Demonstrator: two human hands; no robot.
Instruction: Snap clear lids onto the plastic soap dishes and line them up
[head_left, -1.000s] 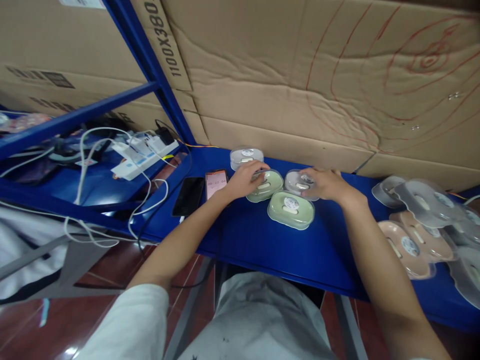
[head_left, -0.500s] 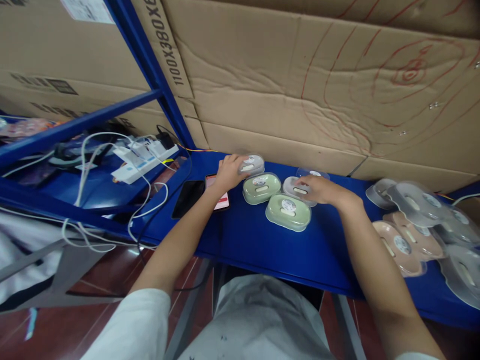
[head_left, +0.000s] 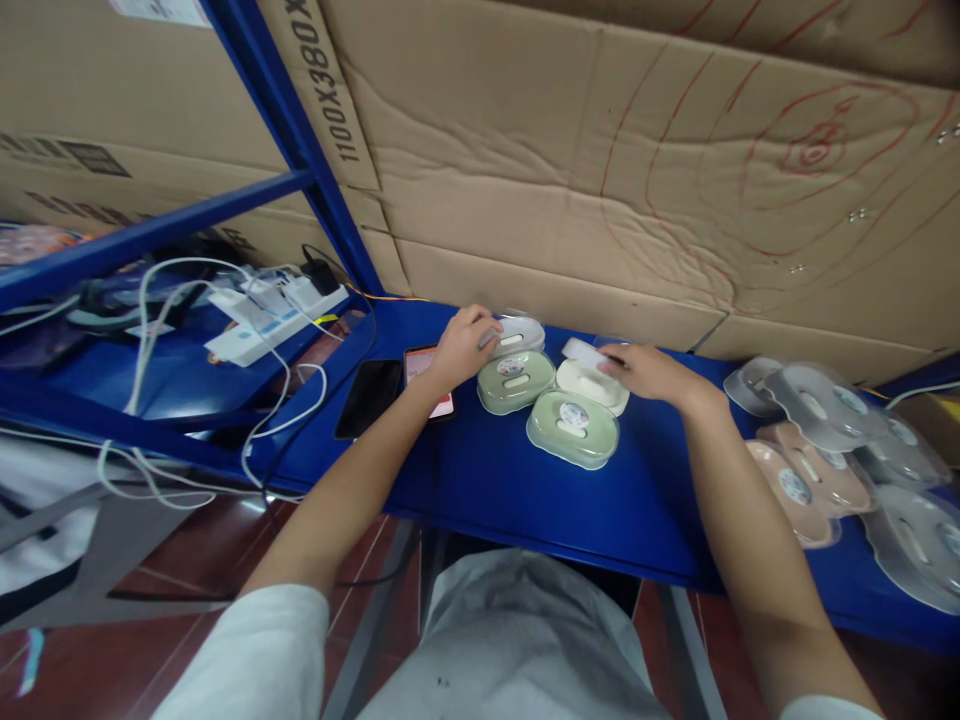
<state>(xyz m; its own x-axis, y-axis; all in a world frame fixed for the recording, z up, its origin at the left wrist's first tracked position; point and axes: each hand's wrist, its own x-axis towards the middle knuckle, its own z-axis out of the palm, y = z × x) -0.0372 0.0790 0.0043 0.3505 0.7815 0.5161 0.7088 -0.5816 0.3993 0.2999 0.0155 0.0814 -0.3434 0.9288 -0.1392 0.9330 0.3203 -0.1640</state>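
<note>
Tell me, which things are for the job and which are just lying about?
For the job, it seems:
right hand, holding a tilted pale lid
open white box
left hand, at the grey box
two green boxes
perhaps the piled boxes

Just lying about, probably:
black phone
lit phone
power strip

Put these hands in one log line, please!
left hand: at grey box | right hand: holds tilted lid above open box | nearby: two green boxes
</note>
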